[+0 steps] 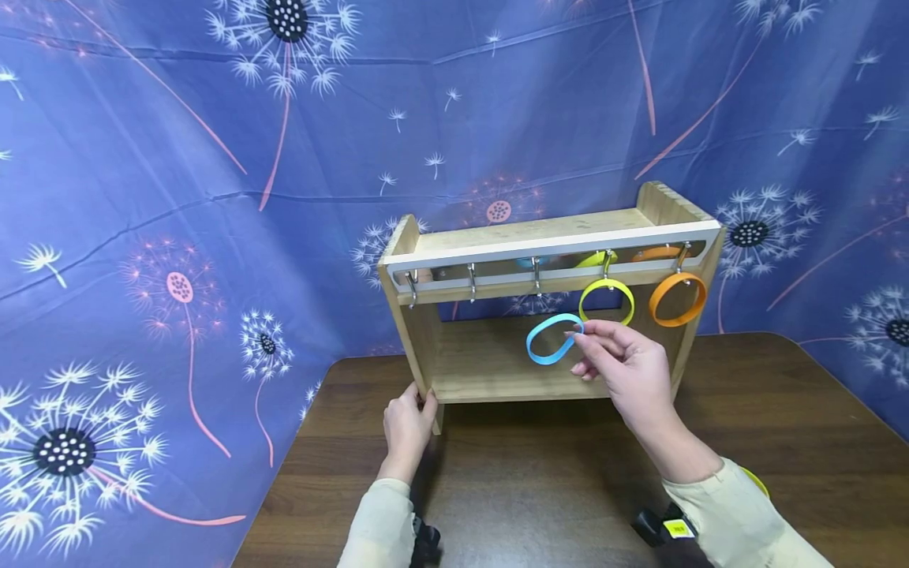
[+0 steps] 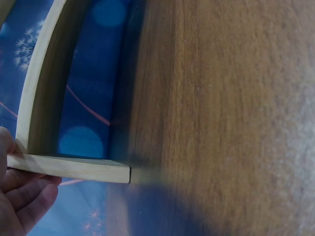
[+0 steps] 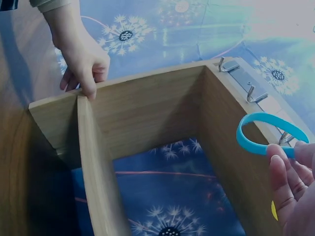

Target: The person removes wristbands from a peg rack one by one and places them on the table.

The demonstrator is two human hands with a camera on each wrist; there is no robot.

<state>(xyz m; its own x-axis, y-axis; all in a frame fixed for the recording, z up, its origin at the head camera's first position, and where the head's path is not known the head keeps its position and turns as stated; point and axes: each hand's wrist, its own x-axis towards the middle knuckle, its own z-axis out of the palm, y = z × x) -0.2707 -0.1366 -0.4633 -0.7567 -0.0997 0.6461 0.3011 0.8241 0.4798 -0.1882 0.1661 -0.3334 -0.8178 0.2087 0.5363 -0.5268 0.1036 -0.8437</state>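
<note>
My right hand pinches a light blue wristband between thumb and fingers, in front of the wooden shelf and below its hook rail. The band hangs in an oval loop, apart from the hooks. My left hand grips the lower left edge of the shelf's side panel, thumb in front; the left wrist view shows its fingers behind the panel. A yellow wristband and an orange wristband hang on the two rightmost hooks. The other hooks, at left and middle, hold nothing.
The shelf stands on a brown wooden table before a blue dandelion-print cloth. Part of a yellow band shows from behind my right sleeve.
</note>
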